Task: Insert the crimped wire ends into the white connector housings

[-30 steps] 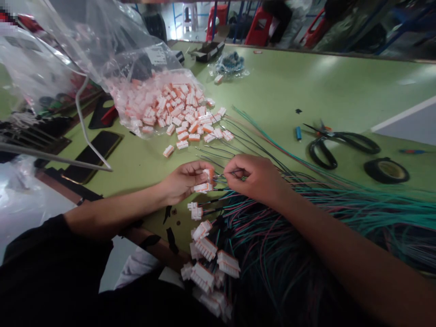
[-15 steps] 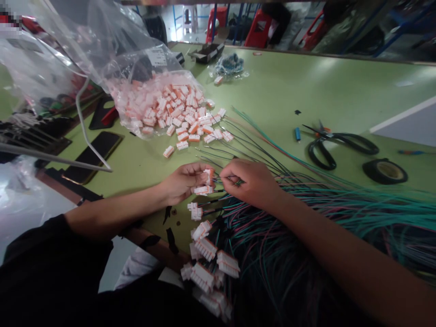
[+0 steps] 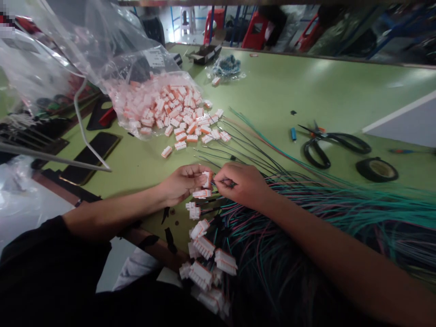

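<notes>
Between the fingertips of my left hand is a white and orange connector housing. My right hand is closed in a pinch on a thin wire, right at the orange side of that housing. How far the wire's end reaches into the housing is hidden. Just below my left fingers lies a second connector with wires attached. Several more wired connectors hang in a cluster nearer to me. A thick bundle of green, red and black wires runs off to the right under my right forearm.
A clear plastic bag spills many loose connectors onto the green table. To the right lie scissors, a blue piece and black tape. On the left is a phone beside a white cable.
My right hand has moved a little left, closer to the connector housing in my left hand. The whole view has shifted slightly.
</notes>
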Demonstrator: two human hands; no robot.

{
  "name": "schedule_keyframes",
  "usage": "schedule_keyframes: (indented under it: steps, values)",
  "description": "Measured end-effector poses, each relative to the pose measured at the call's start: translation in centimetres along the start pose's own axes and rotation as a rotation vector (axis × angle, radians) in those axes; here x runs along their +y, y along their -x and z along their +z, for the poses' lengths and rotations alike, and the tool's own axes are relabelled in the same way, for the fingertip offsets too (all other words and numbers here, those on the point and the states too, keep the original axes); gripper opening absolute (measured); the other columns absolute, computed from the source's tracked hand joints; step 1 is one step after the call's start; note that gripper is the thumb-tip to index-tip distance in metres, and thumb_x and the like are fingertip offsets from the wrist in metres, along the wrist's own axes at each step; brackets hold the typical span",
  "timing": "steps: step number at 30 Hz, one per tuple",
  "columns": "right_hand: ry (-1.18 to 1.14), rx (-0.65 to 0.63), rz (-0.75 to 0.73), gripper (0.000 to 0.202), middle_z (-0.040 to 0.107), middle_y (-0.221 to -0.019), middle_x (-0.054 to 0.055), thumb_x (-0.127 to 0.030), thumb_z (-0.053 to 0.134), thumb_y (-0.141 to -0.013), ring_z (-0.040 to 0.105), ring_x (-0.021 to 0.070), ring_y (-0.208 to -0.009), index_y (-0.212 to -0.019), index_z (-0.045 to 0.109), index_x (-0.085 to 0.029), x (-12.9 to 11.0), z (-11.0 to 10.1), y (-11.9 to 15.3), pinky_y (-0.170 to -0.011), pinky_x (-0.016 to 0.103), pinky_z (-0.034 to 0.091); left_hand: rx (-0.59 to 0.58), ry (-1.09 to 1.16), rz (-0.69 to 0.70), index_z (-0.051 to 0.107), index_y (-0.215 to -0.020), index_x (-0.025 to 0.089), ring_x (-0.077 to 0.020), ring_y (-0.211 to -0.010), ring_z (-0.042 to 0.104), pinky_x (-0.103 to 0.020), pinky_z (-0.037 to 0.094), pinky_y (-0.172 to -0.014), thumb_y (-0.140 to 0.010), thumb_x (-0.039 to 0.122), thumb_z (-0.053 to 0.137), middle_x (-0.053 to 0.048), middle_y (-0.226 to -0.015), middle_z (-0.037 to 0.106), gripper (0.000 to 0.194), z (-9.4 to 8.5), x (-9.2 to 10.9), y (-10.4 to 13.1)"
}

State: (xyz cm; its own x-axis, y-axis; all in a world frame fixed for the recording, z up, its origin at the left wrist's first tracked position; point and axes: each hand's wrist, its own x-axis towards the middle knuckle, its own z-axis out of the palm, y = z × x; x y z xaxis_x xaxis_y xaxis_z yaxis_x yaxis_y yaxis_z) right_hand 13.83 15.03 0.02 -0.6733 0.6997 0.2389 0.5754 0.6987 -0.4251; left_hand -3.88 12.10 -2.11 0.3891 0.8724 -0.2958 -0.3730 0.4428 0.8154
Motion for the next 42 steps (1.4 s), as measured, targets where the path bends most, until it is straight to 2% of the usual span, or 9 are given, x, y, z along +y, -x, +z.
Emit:
schedule_keyframes:
  steps: [8, 13, 16, 18, 26, 30, 35, 39, 42]
  values:
    - [-0.066, -0.029, 0.056, 0.017, 0.056, -0.06, -0.001, -0.024, 0.046, -0.074, 0.045, 0.0099, -0.058, -0.065, 0.06, -0.019, -0.2, 0.2, -0.1, -0.057, 0.024, 0.03, 0.028, -0.052, 0.024, 0.066, -0.079, 0.011, -0.0087, -0.062, 0.059, -0.021, 0.047, -0.062, -0.064, 0.02, 0.077, -0.001, -0.069, 0.066, 0.021, 0.0, -0.1, 0.0]
    - [-0.287, -0.128, 0.183, 0.022, 0.066, -0.072, 0.0, -0.033, 0.05, -0.076, 0.054, 0.0105, -0.064, -0.077, 0.067, -0.018, 2.5, -2.4, -1.1, -0.06, 0.022, 0.038, -0.044, -0.054, 0.004, 0.065, -0.08, 0.013, -0.0068, -0.052, 0.056, -0.018, 0.044, -0.053, -0.063, 0.024, 0.078, 0.002, -0.062, 0.064, 0.024, 0.4, 0.2, 0.3]
    - [0.083, -0.011, 0.444, 0.023, 0.068, -0.078, 0.005, -0.027, 0.048, -0.078, 0.058, 0.0153, -0.071, -0.081, 0.068, -0.017, 4.9, -4.0, -1.5, -0.064, 0.026, 0.039, -0.064, -0.076, 0.033, 0.064, -0.078, 0.014, -0.006, -0.051, 0.055, -0.017, 0.043, -0.051, -0.064, 0.023, 0.077, 0.003, -0.06, 0.063, 0.021, 0.5, 0.2, 0.5]
    - [0.358, -0.053, 0.546, 0.022, 0.068, -0.079, 0.008, -0.023, 0.047, -0.078, 0.059, 0.0191, -0.075, -0.078, 0.069, -0.018, 6.0, -4.2, -1.4, -0.065, 0.029, 0.039, -0.068, -0.087, 0.028, 0.064, -0.078, 0.015, -0.0066, -0.053, 0.056, -0.017, 0.043, -0.051, -0.065, 0.021, 0.076, 0.003, -0.061, 0.064, 0.019, 0.5, 0.1, 0.5]
    - [0.589, -0.132, 0.518, 0.026, 0.066, -0.091, 0.017, -0.013, 0.041, -0.081, 0.059, 0.0247, -0.082, -0.085, 0.067, -0.014, 6.3, -3.1, -1.1, -0.063, 0.033, 0.038, -0.074, -0.075, 0.009, 0.064, -0.077, 0.014, -0.0074, -0.056, 0.058, -0.018, 0.043, -0.053, -0.064, 0.02, 0.077, 0.002, -0.062, 0.063, 0.019, 0.3, -0.2, 0.4]
    - [0.403, -0.102, 0.671, 0.016, 0.065, -0.079, 0.01, -0.02, 0.048, -0.073, 0.057, 0.0208, -0.073, -0.075, 0.064, -0.017, 6.8, -4.0, -1.4, -0.061, 0.031, 0.036, -0.076, -0.058, 0.006, 0.062, -0.078, 0.013, -0.0067, -0.053, 0.056, -0.018, 0.043, -0.053, -0.067, 0.02, 0.075, 0.002, -0.063, 0.064, 0.018, 0.3, -0.1, 0.3]
    - [-0.145, 0.008, 0.694, 0.011, 0.058, -0.063, 0.002, -0.024, 0.049, -0.07, 0.047, 0.0124, -0.056, -0.073, 0.057, -0.018, 6.9, -4.2, -1.4, -0.056, 0.027, 0.034, -0.071, -0.006, -0.031, 0.062, -0.08, 0.013, -0.0063, -0.052, 0.055, -0.019, 0.045, -0.053, -0.067, 0.017, 0.075, 0.003, -0.063, 0.063, 0.019, 0.1, -0.1, 0.1]
    - [-0.464, -0.091, 0.517, 0.027, 0.057, -0.061, -0.001, -0.042, 0.052, -0.074, 0.045, 0.0104, -0.053, -0.086, 0.059, -0.019, 5.2, -4.2, -1.4, -0.053, 0.026, 0.034, -0.059, 0.023, -0.029, 0.062, -0.081, 0.013, -0.0069, -0.053, 0.057, -0.019, 0.044, -0.054, -0.067, 0.016, 0.074, 0.002, -0.063, 0.064, 0.018, -0.1, -0.2, -0.1]
    - [-0.472, -0.233, 0.29, 0.036, 0.061, -0.064, -0.002, -0.042, 0.059, -0.071, 0.052, 0.0113, -0.057, -0.1, 0.06, -0.02, 2.0, -4.2, -1.2, -0.055, 0.025, 0.038, -0.07, 0.008, -0.019, 0.063, -0.081, 0.013, -0.008, -0.057, 0.058, -0.021, 0.045, -0.058, -0.068, 0.016, 0.072, 0.001, -0.066, 0.065, 0.016, 0.0, -0.2, -0.1]
